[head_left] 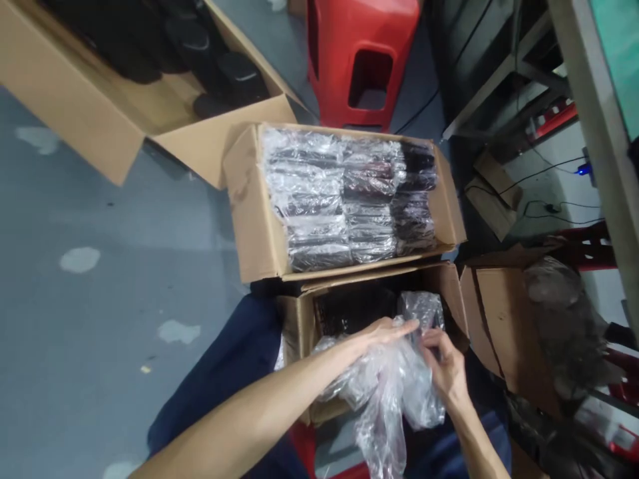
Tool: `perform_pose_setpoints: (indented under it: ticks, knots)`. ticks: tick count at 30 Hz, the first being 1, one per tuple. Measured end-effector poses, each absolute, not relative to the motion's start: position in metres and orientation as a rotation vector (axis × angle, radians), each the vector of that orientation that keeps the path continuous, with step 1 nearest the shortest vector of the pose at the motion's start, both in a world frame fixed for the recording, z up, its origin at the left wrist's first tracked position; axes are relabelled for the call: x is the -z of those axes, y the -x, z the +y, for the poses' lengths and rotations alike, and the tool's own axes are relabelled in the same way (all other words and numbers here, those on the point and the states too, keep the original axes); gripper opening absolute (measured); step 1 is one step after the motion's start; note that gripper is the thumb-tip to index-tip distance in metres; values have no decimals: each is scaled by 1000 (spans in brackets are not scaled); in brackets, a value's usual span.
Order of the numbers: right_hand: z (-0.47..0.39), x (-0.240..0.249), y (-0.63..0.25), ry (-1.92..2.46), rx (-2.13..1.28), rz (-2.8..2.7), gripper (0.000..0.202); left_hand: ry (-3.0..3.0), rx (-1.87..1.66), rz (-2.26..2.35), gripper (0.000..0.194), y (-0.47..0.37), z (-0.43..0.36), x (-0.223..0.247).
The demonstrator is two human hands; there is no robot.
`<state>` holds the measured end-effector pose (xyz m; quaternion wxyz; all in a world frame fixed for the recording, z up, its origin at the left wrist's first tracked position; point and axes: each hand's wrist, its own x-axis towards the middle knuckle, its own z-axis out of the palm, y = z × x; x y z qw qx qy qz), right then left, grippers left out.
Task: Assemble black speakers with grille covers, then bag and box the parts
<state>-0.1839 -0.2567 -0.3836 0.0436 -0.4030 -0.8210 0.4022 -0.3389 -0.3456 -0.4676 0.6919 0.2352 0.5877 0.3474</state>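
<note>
My left hand (387, 331) lies across a crumpled clear plastic bag (382, 399), its index finger stretched out and the bag bunched beneath it. With bent fingers, my right hand (446, 362) pinches the plastic from the right side. Both hands are over a lower cardboard box (299, 326) near my lap. Inside this box, a plastic-wrapped item (422, 307) shows at the right, and a dark surface (357, 309) lies at the left. The loose end of the bag hangs down between my legs. What lies under the bunched plastic is hidden.
Just beyond stands an open cardboard box (257, 226) filled with rows of plastic-wrapped dark items (319, 199). A bigger box (114, 133) at upper left holds black objects (190, 46). A red stool (364, 60) stands behind. Metal framing (589, 100), cables and cardboard line the right.
</note>
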Motion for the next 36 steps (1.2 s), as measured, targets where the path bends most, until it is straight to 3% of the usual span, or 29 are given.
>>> perform_pose_setpoints:
  ticks: [3, 6, 10, 14, 16, 21, 26, 28, 32, 36]
  knots:
    - [-279, 379, 181, 1108, -1403, -2617, 11, -563, -740, 1312, 52, 336, -347, 465]
    - [-268, 375, 165, 1263, -1455, -2508, 13, -659, -798, 1284, 33, 335, -353, 459]
    - [-221, 378, 145, 1702, -1314, -1860, 41, -793, -877, 1135, 26, 336, -361, 449]
    - [-211, 384, 144, 1843, -1941, -1714, 45, -853, -921, 1044, 26, 338, -360, 451]
    - [-221, 385, 148, 1806, -2073, -1714, 46, -864, -892, 1116, 24, 338, -356, 457]
    - [-235, 391, 160, 1865, -1807, -1881, 52, -868, -822, 1221, 24, 340, -353, 463]
    - [-210, 404, 161, 1897, -1217, -2130, 51, -893, -474, 1420, 51, 360, -359, 455]
    - [-201, 408, 161, 1885, -1056, -2268, 52, -917, -357, 1533, 48, 370, -362, 454]
    - [-194, 415, 166, 1780, -1110, -2391, 53, -921, -348, 1607, 32, 376, -364, 454]
    - [-188, 408, 166, 1763, -1059, -2370, 55, -859, -461, 1546, 40, 375, -360, 450]
